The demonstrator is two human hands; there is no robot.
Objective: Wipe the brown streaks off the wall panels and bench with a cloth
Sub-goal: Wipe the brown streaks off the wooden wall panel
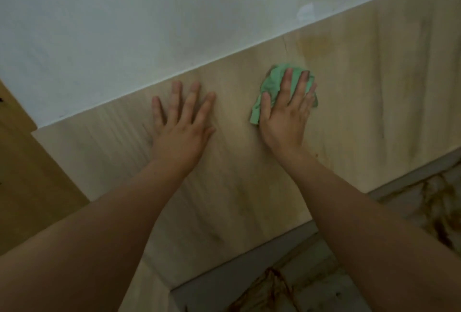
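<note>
Both arms are reaching forward and up to the wood panel (224, 162), palms facing it. The left hand (180, 124) is lying flat on the panel with its fingers spread wide and straight, holding nothing. The right hand (287, 112) is pressing a crumpled green cloth (269, 87) against the panel, fingers extended over the cloth rather than curled round it, so the cloth is being pinned under the palm and fingers. The cloth is sticking out past the fingertips and beside the thumb.

A faint brown streak (314, 46) is showing on the panel just above the cloth, close to the panel's top edge, where the white wall (124, 24) is beginning. More faint smears are running down the panel to the right. Below the panel, the bench (324, 261) is carrying dark brown streaks at the lower right and bottom centre. No containers are appearing in view.
</note>
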